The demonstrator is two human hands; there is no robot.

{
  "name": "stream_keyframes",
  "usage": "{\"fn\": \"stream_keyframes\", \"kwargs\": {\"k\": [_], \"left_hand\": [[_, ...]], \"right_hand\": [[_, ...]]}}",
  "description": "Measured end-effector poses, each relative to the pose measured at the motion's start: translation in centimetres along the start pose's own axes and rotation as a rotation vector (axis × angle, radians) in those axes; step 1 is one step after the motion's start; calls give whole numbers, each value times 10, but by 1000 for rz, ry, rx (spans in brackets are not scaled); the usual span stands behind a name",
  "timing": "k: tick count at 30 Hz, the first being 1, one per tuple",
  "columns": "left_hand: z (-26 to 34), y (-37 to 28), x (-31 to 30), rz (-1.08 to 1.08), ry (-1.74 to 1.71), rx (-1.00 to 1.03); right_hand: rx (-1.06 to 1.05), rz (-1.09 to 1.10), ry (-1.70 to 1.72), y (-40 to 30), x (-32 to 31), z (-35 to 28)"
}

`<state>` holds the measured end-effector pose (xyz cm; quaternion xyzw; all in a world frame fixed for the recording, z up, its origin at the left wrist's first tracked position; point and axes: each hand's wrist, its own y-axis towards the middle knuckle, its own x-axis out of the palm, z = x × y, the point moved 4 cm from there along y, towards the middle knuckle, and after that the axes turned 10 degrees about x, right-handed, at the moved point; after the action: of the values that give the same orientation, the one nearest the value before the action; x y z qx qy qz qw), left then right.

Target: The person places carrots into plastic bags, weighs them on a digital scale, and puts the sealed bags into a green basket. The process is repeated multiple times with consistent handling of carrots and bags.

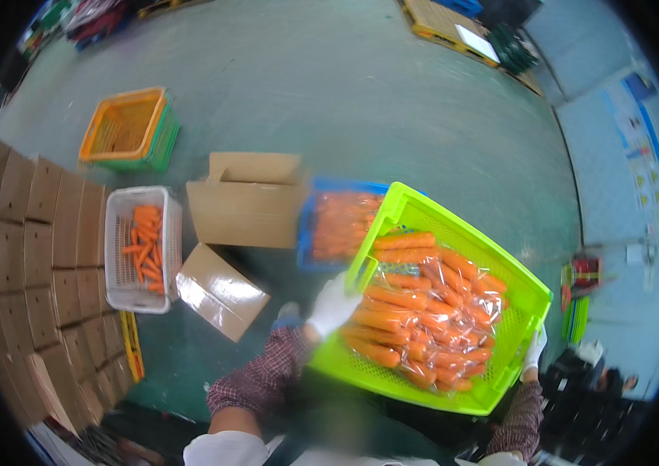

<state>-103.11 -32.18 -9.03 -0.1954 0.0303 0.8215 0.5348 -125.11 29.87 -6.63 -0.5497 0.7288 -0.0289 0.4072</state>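
Note:
A lime-green plastic crate (516, 317) is held tilted in front of me by both hands. My left hand (334, 306), in a white glove, grips the handle end on its left. On the opposite end, my right hand (534, 348), also gloved, is closed around the rim, partly hidden by the crate wall. Inside lie several clear plastic bags of carrots (422, 309). Beyond the crate's left end sits a blue crate (305, 233) with more carrots (344, 224), blurred and partly covered by the green crate.
Cardboard boxes (38, 244) are stacked at left on a yellow pallet (131, 343). Beside them stand a white basket (109, 250) of loose carrots (148, 250), an orange crate (158, 116) on a green one, and a cardboard box (245, 212) with open flaps (222, 294). A wall (603, 192) runs along the right.

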Motion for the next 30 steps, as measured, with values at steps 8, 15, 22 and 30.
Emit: {"fn": "stream_keyframes", "kwargs": {"k": [8, 15, 22, 30], "left_hand": [[-137, 35, 89, 287, 81, -143], [-114, 12, 113, 396, -17, -306], [-119, 29, 120, 238, 93, -310], [-125, 24, 119, 335, 89, -295]], "right_hand": [[-3, -137, -285, 222, 162, 27], [100, -107, -239, 232, 94, 33], [133, -72, -260, 246, 91, 40], [42, 176, -537, 243, 92, 16]]}}
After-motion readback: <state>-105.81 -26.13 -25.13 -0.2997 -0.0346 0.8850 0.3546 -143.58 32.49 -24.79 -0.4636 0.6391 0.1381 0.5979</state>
